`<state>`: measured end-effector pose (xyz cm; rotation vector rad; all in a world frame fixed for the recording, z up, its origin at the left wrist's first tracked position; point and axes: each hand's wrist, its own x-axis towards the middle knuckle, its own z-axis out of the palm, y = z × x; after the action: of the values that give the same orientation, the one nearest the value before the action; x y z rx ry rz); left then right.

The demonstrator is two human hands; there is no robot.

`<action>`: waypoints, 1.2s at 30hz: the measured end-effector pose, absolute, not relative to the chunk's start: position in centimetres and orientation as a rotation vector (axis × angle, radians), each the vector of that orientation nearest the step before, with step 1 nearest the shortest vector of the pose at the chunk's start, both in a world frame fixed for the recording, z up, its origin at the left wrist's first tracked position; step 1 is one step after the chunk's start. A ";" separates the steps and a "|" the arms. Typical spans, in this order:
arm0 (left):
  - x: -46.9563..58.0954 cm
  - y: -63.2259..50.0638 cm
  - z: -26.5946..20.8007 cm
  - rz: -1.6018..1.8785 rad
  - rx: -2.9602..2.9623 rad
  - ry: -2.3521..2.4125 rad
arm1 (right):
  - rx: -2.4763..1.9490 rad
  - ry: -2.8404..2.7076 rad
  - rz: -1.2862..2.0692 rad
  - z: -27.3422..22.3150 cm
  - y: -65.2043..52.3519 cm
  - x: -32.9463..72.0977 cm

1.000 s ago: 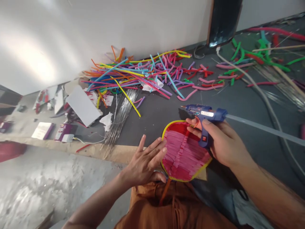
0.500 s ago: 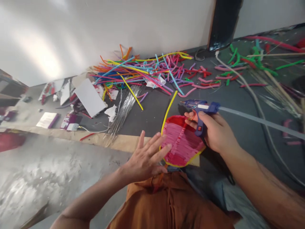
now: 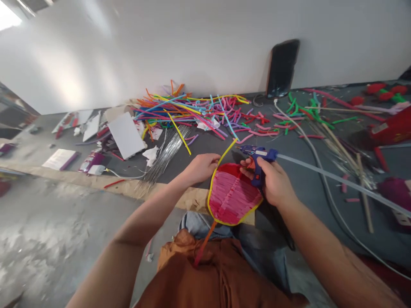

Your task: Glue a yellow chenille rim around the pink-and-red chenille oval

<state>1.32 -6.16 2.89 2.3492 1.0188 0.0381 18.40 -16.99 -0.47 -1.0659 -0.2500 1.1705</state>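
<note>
My right hand (image 3: 272, 179) grips a blue hot glue gun (image 3: 258, 155) by its handle, nozzle pointing left, with a long clear glue stick (image 3: 308, 168) out of its back. Beneath it lies a flat pink and red craft piece (image 3: 233, 192), its sides and lower edge rimmed by a yellow pipe cleaner (image 3: 209, 199). The pipe cleaner's loose end rises past the piece's top left. My left hand (image 3: 202, 167) is closed at that stretch, thumb and fingers pinching it. An orange and red stem (image 3: 207, 241) runs from the piece's lower end toward my lap.
A heap of coloured pipe cleaners (image 3: 192, 107) lies along the white wall, with bare wires (image 3: 167, 149) before it. A phone (image 3: 282, 68) leans there, its white cable (image 3: 316, 156) crossing the table at right. White card (image 3: 126, 134) lies at left, red flowers (image 3: 382, 90) at far right.
My left hand has gone from spread over the piece's left edge up to the yellow pipe cleaner, closing on it. The view has shifted; the glue gun stays in my right hand.
</note>
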 end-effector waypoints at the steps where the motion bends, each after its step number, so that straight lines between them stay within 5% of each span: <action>1: 1.8 -5.8 3.0 -0.002 2.341 1.003 | -1.064 -0.244 1.171 -0.5 -17.0 18.4; 17: 4.7 -1.3 3.3 -0.361 2.102 0.728 | -1.071 -0.151 1.052 -0.1 -17.4 17.9; 36: 3.6 -0.3 2.3 -0.305 1.905 0.692 | -1.432 -0.057 1.155 1.9 -19.4 20.1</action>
<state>3.62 -0.35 2.26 1.9046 0.6922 -0.3047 20.10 -19.38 1.86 -1.4320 -0.0568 1.1554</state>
